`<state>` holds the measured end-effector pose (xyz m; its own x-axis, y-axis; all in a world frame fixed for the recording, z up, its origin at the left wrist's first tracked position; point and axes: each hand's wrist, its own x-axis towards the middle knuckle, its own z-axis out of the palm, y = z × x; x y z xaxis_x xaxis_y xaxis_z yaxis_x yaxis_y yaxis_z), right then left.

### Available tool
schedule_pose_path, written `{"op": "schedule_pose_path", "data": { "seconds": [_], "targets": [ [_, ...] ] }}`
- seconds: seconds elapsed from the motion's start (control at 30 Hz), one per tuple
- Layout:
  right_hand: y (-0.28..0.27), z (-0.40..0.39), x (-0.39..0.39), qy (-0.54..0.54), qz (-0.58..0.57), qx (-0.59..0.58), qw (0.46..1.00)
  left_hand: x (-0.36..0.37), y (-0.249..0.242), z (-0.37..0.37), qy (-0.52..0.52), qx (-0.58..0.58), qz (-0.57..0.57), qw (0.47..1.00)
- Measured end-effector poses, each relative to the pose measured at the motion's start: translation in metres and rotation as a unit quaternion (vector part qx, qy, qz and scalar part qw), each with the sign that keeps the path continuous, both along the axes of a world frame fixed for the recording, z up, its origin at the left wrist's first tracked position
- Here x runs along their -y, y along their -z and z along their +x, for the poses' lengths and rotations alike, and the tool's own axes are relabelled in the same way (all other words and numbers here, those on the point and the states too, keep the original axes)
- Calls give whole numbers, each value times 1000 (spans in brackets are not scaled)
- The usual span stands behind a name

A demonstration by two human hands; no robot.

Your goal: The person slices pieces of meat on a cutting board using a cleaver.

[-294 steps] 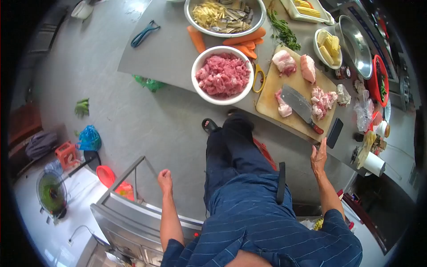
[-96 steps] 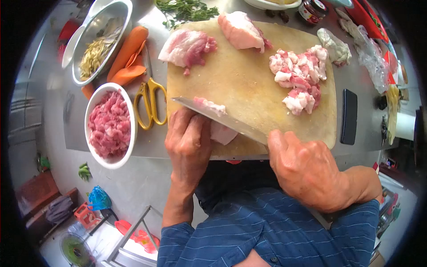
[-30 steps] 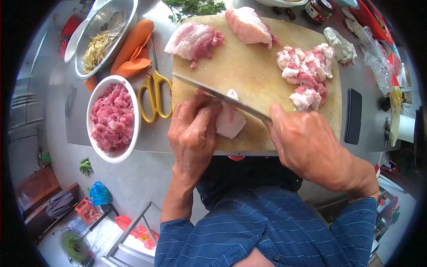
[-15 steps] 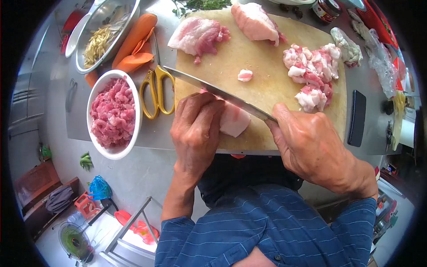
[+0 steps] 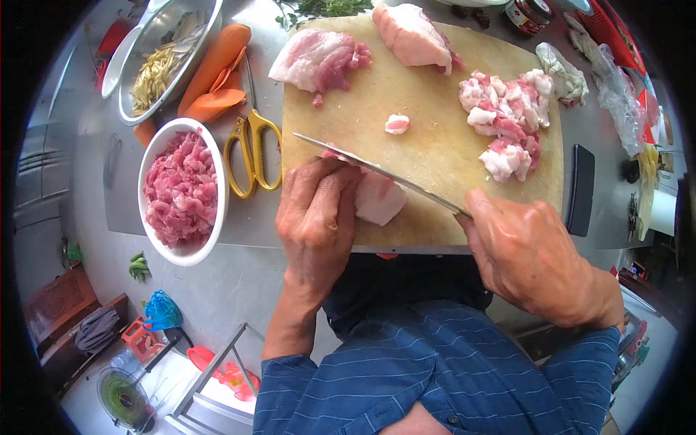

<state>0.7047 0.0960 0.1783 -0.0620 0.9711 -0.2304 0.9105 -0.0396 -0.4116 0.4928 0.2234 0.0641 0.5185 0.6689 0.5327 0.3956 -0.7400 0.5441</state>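
My right hand (image 5: 525, 254) is closed around the handle of a knife (image 5: 384, 174), whose blade slants up to the left across a piece of pork (image 5: 380, 199). With curled fingers, my left hand (image 5: 319, 217) presses that pork onto the cutting board (image 5: 428, 152); part of the meat is hidden beneath the hand and blade. A small bit of pork (image 5: 396, 124) lies beyond the blade. Two larger chunks, one of pork (image 5: 319, 59) and one with skin (image 5: 412, 36), rest at the board's far side. A heap of fatty pork pieces (image 5: 507, 119) sits at the right.
Left of the board are yellow-handled scissors (image 5: 254, 152), a white bowl of sliced meat (image 5: 143, 181), carrots (image 5: 217, 65) and a metal bowl (image 5: 130, 112). A phone (image 5: 581, 190) lies on the right, with a crumpled cloth (image 5: 562, 72) and a jar (image 5: 528, 16) farther back.
My right hand has drawn the knife back toward the lower right, so its tip sits nearer my left hand. My left hand stays on the pork.
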Motion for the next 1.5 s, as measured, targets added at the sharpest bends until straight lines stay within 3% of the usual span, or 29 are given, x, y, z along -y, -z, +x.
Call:
{"op": "schedule_pose_path", "data": {
  "seconds": [0.13, 0.2, 0.33, 0.53, 0.6, 0.63, 0.7, 0.93, 1.0, 1.1, 1.17, 1.27, 1.5],
  "targets": [
    [-10, 7, 8, -1, -13, 12, 1000, 0, 0, 1, 2, 8, 1, 1000],
    [-12, 8, 1, 4, -75, 14, 997, -1, 1, 1, 7, 11, 3, 1000],
    [-5, 2, -22, -10, -57, -2, 998, -4, -2, -3, 17, 9, -4, 1000],
    [35, -4, -57, -91, 128, -24, 987, -2, -2, -3, 21, 9, -13, 1000],
    [47, -11, -68, -131, 307, -80, 939, 0, -2, -1, 19, 11, -9, 1000],
    [47, -13, -71, -127, 312, -80, 938, 1, -3, 0, 15, 13, -11, 1000],
    [46, -14, -72, -115, 200, -59, 971, 2, -3, 0, 12, 13, -10, 1000],
    [7, 6, -10, -94, 152, 23, 984, 5, 1, -3, -11, 6, -26, 1000],
    [-5, 3, -1, -42, -13, 78, 996, 6, 2, -4, -14, 1, -25, 1000],
    [-6, -17, 15, -27, -10, 182, 983, 9, 2, -5, -20, -1, -39, 999],
    [-7, -28, 9, -23, -17, 184, 983, 12, 0, -3, -27, 9, -50, 998],
    [9, -37, -13, -39, 82, 126, 988, 11, 3, -4, -33, 9, -5, 999],
    [11, -8, -14, -27, 64, 60, 996, 12, -1, -6, -25, -10, -28, 999]
  ]
}}
